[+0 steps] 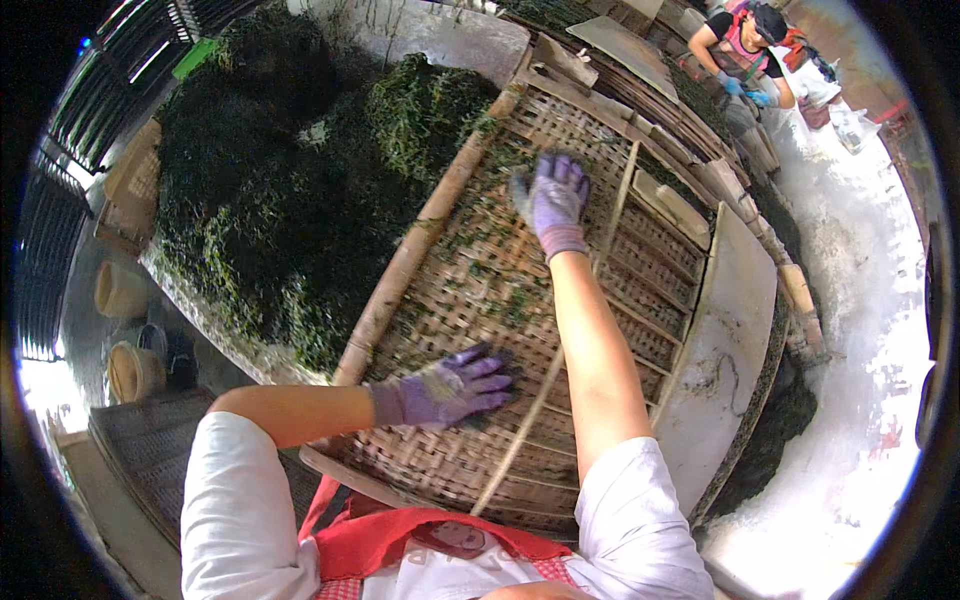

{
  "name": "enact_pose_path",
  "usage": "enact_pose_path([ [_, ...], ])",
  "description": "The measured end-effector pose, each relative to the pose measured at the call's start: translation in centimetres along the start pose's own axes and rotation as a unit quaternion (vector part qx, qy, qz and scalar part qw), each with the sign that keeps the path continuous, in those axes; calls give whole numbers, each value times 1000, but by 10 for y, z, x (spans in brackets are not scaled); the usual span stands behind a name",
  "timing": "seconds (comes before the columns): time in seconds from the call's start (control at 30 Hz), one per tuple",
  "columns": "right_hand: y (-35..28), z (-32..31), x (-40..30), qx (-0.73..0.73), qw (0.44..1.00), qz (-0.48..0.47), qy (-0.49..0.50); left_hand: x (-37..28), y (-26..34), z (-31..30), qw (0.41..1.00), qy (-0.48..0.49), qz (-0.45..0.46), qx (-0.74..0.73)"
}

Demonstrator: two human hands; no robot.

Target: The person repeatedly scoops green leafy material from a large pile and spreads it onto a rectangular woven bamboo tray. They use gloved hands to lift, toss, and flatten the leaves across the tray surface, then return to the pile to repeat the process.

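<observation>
A woven bamboo mat (457, 457) slopes before me, with a bamboo pole (405, 270) along its left edge and a thin bamboo strip (525, 429) running across it. My left hand (454, 386), in a purple work glove, lies palm down at the mat's near part. Its fingers are spread and hold nothing that I can see. Farther up, my right hand (553, 195), gloved alike, rests with fingers apart among green scraps (480, 266) scattered over the weave. Beyond the pole rises a large heap of dark green, stringy plant matter (255, 202), perhaps seaweed.
A pale board (705, 367) flanks the mat on the right. Plastic buckets (133, 371) stand on the floor at left, near a dark mesh rack (161, 450). At upper right, a co-worker (742, 52) in blue gloves bends over something. Bright wet-looking floor (847, 300) lies beyond.
</observation>
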State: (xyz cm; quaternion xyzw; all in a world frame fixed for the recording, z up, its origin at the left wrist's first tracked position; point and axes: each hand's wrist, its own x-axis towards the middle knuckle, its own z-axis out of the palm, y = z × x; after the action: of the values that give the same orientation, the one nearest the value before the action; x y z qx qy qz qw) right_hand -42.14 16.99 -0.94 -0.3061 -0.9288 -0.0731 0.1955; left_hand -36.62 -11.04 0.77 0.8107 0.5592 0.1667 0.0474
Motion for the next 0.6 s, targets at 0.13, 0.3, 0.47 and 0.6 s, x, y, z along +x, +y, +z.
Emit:
enact_pose_path([
  [0.13, -127, -53, -21, 445, 868, -125, -182, -27, -98, 18, 992, 11, -59, 112],
  [0.3, -114, -66, -22, 291, 948, -110, 65, -19, -165, -47, 967, -6, -209, 148],
  [0.47, -19, -15, -73, -25, 988, 148, -36, 13, -215, -5, 993, 84, 72, 41],
  [0.6, -30, -15, -68, 46, 978, 193, -68, 79, -334, -51, 871, 112, -364, 312],
])
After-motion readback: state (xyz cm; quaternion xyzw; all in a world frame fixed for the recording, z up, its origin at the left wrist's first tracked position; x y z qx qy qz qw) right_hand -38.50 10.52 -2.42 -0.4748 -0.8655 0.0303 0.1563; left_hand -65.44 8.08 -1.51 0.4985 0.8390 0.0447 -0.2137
